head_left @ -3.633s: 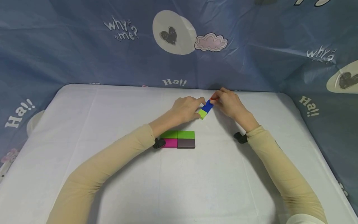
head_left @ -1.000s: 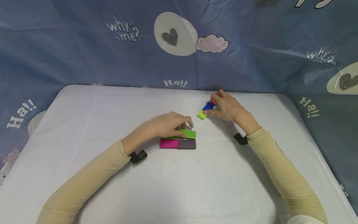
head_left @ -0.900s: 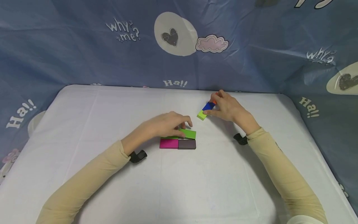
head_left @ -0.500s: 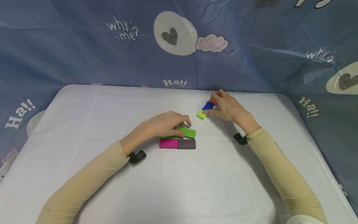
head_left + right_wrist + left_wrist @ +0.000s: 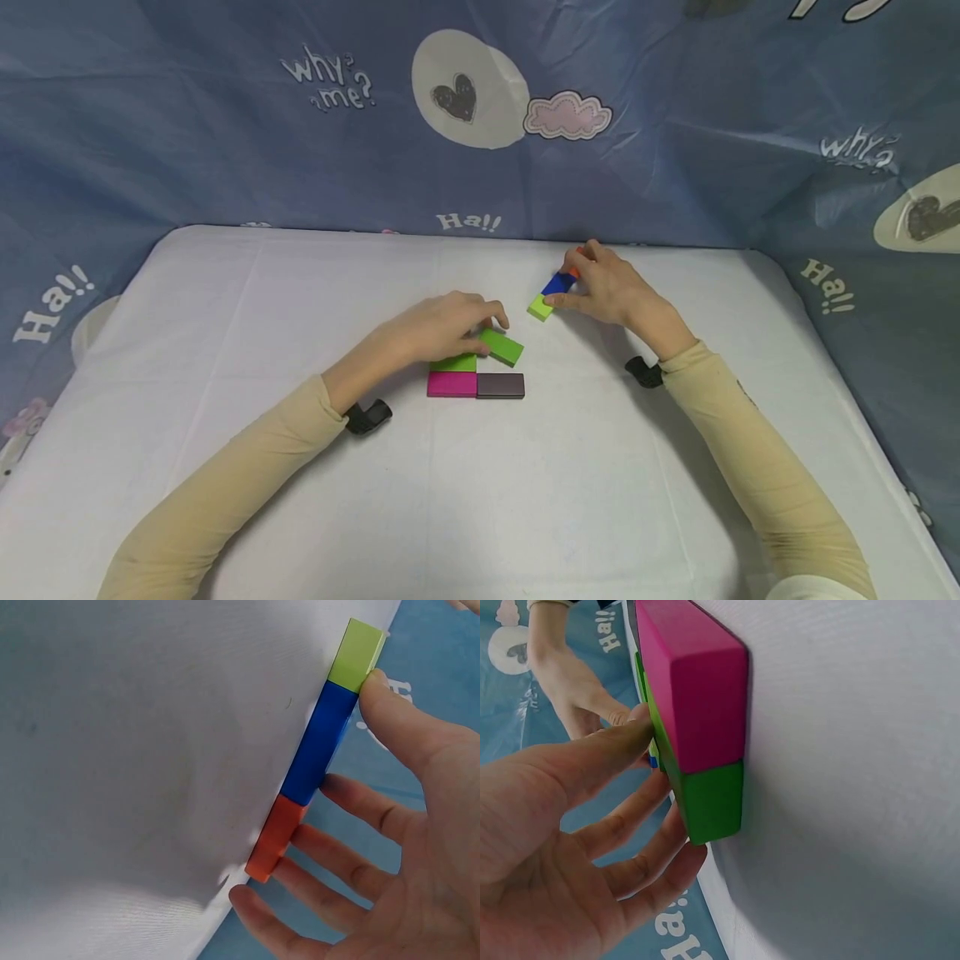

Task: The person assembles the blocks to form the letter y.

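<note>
- Fingers [image 5: 497,312] of the left hand [image 5: 438,327] are bent nearly closed, thumb and forefinger pinching the left end of a tilted green block [image 5: 502,347].
- Right hand [image 5: 618,289]: fingers spread and loosely bent, touching a row of lime block [image 5: 356,654], blue block [image 5: 319,742] and orange block [image 5: 276,838]; no firm grip shows.
- That row slants near the far edge of the white tabletop [image 5: 480,500]; in the head view the hand covers most of its orange end.
- Tilted green block: bright, plain, oblong, askew beyond the dark grey block [image 5: 501,386]; whether it is lifted, I cannot tell.
- Second green block [image 5: 456,364]: against the magenta block [image 5: 452,385], its far side partly hidden by the left hand.
- Left wrist view: smooth, round-cornered magenta hides most of the tilted block.
</note>
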Demonstrator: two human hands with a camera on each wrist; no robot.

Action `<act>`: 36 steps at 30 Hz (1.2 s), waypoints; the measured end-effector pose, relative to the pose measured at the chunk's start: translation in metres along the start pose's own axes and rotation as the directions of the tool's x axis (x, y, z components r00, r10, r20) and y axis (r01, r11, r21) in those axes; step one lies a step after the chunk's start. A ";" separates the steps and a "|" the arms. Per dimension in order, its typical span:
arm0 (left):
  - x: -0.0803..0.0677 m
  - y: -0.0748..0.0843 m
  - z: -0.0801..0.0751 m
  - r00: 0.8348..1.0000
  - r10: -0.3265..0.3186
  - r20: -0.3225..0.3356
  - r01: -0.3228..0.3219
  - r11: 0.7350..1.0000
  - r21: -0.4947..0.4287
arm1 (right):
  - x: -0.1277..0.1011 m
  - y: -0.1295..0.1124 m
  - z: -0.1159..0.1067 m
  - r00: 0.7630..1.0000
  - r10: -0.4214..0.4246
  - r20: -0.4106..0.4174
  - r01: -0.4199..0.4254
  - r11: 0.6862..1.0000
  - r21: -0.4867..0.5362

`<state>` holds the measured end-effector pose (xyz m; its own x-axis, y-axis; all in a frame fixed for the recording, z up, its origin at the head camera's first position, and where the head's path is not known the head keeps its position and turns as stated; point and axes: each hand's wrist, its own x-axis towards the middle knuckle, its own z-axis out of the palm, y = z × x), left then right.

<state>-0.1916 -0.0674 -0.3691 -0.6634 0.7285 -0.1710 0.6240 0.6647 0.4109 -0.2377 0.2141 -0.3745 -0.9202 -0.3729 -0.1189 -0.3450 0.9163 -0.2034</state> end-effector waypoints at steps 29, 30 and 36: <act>0.006 0.020 0.015 0.986 -0.095 -0.137 0.121 0.973 0.197 | 0.000 -0.001 -0.001 1.000 0.018 0.018 -0.018 1.000 -0.005; 0.006 0.020 0.015 0.986 -0.095 -0.137 0.122 0.972 0.201 | 0.000 -0.001 -0.001 1.000 0.019 0.018 -0.018 1.000 -0.006; 0.005 0.023 0.018 0.983 -0.118 -0.138 0.146 0.965 0.216 | 0.000 -0.001 0.000 1.000 0.020 0.016 -0.020 1.000 -0.002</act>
<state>-0.1738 -0.0455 -0.3766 -0.7829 0.6151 -0.0929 0.5948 0.7840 0.1778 -0.2375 0.2133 -0.3745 -0.9238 -0.3569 -0.1388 -0.3269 0.9238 -0.1993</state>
